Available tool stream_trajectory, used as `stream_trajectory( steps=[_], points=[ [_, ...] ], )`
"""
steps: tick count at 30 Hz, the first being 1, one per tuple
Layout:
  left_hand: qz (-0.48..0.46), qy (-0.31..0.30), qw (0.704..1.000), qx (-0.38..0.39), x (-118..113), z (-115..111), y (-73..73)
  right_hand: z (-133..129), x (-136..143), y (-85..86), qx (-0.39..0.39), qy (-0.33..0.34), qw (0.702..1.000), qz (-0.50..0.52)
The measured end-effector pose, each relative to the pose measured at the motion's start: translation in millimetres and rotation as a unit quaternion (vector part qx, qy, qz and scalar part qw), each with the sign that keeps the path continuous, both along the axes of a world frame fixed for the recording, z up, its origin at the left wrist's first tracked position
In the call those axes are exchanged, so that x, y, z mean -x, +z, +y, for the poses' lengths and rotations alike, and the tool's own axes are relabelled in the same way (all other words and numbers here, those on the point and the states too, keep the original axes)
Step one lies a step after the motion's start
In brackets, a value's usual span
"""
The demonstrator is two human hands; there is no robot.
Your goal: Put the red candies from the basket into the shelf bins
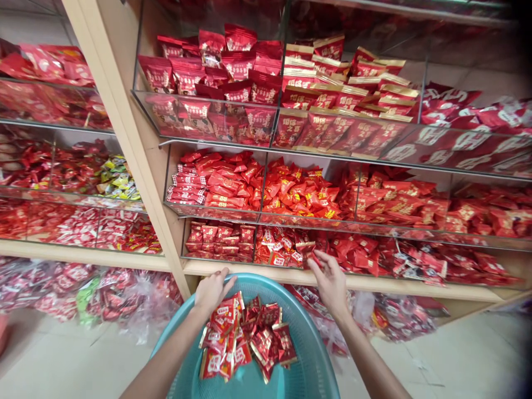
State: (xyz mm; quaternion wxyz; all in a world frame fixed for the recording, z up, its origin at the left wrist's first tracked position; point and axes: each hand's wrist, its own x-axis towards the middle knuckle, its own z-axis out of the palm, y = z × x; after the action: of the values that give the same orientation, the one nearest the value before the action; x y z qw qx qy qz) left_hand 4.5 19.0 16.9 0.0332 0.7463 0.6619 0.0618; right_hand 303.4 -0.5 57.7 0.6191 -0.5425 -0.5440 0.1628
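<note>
- A teal basket sits nearest, red candy packets heaped inside, just below both hands.
- The left hand grips the basket's far rim, fingers curled shut on it.
- The right hand reaches beyond, fingers pinched on a red packet at the lowest shelf bin.

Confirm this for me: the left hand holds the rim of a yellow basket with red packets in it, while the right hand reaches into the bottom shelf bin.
Not quite. The head view shows the basket is teal, not yellow. The rest stands: the left hand is at its rim above the red packets, and the right hand reaches into the bottom shelf bin.
</note>
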Motion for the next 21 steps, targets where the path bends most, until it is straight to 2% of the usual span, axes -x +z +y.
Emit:
stream_trajectory(
  steps=[3,5,10,13,17,21],
  points=[
    [-0.004,-0.002,1.0,-0.002,-0.1,-0.6,0.9,-28.9,12.8,-12.9,0.044,0.081,0.995,-0.042],
    [-0.006,0.0,1.0,-0.002,-0.4,-0.9,1.2,-39.1,22.0,-23.3,0.068,0.138,0.983,-0.096],
    [-0.001,0.004,1.0,0.0,-0.7,-1.5,1.6,-39.9,39.7,-45.7,0.086,0.232,0.938,-0.242],
    [0.001,0.007,1.0,0.003,-0.8,-1.7,2.1,-36.6,45.8,-51.7,0.1,0.244,0.91,-0.321],
    [0.006,0.015,1.0,0.008,-1.5,-1.9,2.9,-37.5,50.5,-50.9,0.123,0.227,0.881,-0.396],
    [0.003,0.01,1.0,0.006,-2.7,-2.3,4.8,-38.2,48.6,-41.3,0.102,0.21,0.889,-0.394]
  ],
)
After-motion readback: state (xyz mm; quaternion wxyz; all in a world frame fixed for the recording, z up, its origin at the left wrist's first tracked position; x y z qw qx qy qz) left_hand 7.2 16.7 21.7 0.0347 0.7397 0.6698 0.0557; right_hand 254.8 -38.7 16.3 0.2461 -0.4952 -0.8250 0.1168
